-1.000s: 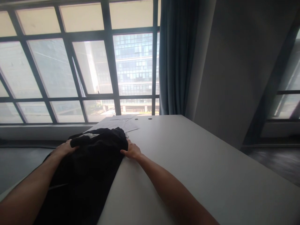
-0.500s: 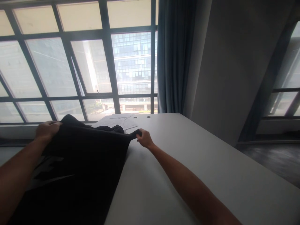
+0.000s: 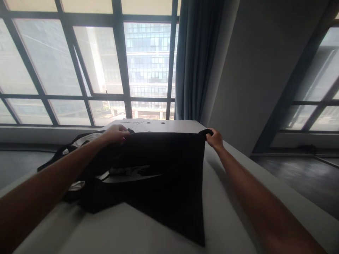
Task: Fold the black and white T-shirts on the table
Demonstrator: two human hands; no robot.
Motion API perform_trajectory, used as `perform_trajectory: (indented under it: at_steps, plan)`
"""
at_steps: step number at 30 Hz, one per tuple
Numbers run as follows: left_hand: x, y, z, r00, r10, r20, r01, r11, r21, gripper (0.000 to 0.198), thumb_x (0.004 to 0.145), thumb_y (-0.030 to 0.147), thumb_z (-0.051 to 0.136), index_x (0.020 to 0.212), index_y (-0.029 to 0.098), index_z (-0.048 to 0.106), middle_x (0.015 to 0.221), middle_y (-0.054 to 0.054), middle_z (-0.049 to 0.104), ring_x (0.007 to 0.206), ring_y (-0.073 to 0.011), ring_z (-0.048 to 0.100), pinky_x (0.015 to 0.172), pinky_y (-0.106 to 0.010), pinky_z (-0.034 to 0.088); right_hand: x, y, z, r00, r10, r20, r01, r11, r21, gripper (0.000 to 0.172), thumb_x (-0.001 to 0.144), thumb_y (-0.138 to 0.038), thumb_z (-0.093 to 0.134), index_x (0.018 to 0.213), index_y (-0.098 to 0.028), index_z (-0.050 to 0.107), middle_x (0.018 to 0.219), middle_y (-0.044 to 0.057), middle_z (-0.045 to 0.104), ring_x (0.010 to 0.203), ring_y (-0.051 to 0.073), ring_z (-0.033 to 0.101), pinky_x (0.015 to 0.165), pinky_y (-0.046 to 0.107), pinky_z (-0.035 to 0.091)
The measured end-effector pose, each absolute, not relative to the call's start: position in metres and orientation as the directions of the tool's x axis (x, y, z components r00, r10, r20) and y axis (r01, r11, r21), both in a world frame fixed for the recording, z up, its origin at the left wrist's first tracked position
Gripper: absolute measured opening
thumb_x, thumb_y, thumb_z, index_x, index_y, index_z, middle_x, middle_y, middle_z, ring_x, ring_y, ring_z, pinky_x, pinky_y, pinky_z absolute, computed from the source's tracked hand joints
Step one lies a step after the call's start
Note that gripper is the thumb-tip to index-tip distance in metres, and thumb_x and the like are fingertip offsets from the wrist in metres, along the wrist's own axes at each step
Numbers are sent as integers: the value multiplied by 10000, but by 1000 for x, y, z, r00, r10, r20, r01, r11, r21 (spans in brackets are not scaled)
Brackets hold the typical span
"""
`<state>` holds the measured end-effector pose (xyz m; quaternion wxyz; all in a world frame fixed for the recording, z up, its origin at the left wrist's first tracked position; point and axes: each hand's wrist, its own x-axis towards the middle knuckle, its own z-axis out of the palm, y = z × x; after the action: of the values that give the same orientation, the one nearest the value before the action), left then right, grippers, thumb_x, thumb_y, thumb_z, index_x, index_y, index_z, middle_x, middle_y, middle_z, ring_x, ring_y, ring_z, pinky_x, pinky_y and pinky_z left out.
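A black T-shirt (image 3: 169, 155) with a pale printed design hangs stretched between my two hands above the white table (image 3: 111, 233). My left hand (image 3: 116, 134) is closed on its upper edge at the left. My right hand (image 3: 215, 138) grips the upper right corner, where the cloth bunches in the fingers. The lower right corner of the shirt droops toward me, close to the tabletop. Behind my left forearm lies a heap of dark cloth with white patches (image 3: 88, 138), partly hidden; where it parts from the shirt I cannot tell.
Pale sheets (image 3: 129, 123) rest at the table's far end, beside two small dark round spots (image 3: 162, 123). Beyond stand a large framed window (image 3: 148, 60) and a blue-grey curtain (image 3: 197, 63). Grey floor (image 3: 293, 176) lies past the table's right edge.
Both hands have moved right, carrying the black T-shirt across the table. Its lower edge now shows, and the dark cloth heap at the left has come into sight. The view has shifted slightly.
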<state>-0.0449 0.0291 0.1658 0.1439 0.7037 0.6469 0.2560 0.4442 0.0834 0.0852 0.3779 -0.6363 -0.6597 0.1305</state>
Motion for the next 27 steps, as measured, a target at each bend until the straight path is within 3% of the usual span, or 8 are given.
perform_trajectory:
  at_steps: [3,5,10,15,19,22,24,27]
  plan:
    - [0,40,121,109,939,326,949,-196,247,246,835,278,598,1029,144,671,989,-97,721,922,-242,682,812,-320,522,452,72,68,383,892,242,858,-246,-452,658,895,-302,528,1520,-158,382,1385,223,536,1256,404,537,1025,514,446]
    - [24,37,97,224,913,342,947,-286,144,247,896,293,533,1061,169,667,1055,-93,715,985,-244,674,850,-326,509,443,65,57,383,905,186,892,-309,-331,675,891,-320,561,1503,-88,397,1442,283,451,1286,425,505,1007,511,450]
    - [61,22,56,484,856,183,855,-507,107,428,908,464,532,1223,188,624,1213,-122,672,1107,-277,641,940,-357,490,411,56,43,122,992,16,955,-113,-275,424,890,-415,615,1222,-161,688,1289,159,635,1207,304,595,1002,346,464]
    - [53,33,38,371,926,-69,921,-358,151,1054,651,622,739,1522,184,336,1577,-176,351,1392,-347,419,1064,-388,421,395,48,43,-66,986,-155,988,43,-148,861,714,-536,790,1450,-183,514,1483,167,486,1311,336,514,1045,368,443]
    - [30,35,55,482,832,-275,875,-438,206,820,595,672,744,1277,232,624,1329,-103,632,1130,-310,633,917,-348,495,399,44,56,-95,961,-260,990,64,-125,588,765,-642,706,1144,-194,737,1165,131,711,1074,299,672,907,338,502]
    - [24,32,71,432,832,-347,899,-371,232,669,790,766,475,1021,189,722,1002,-105,746,943,-291,693,797,-343,508,400,46,65,-5,982,-190,998,-6,-62,508,892,-644,542,1035,-210,763,1045,120,746,1001,274,696,844,341,505]
    - [25,31,72,361,899,-249,929,-324,178,694,845,741,395,1075,162,701,1030,-139,738,975,-303,684,797,-354,502,398,45,67,1,990,-143,1000,0,2,423,867,-560,629,1098,-225,746,1138,114,725,1081,282,666,860,339,495]
    - [24,28,59,351,925,-148,936,-342,85,690,765,686,573,1214,166,640,1195,-165,685,1097,-335,633,847,-377,486,398,35,68,-69,958,-278,997,60,-43,504,745,-462,773,1182,-219,712,1208,104,698,1091,282,657,854,319,497]
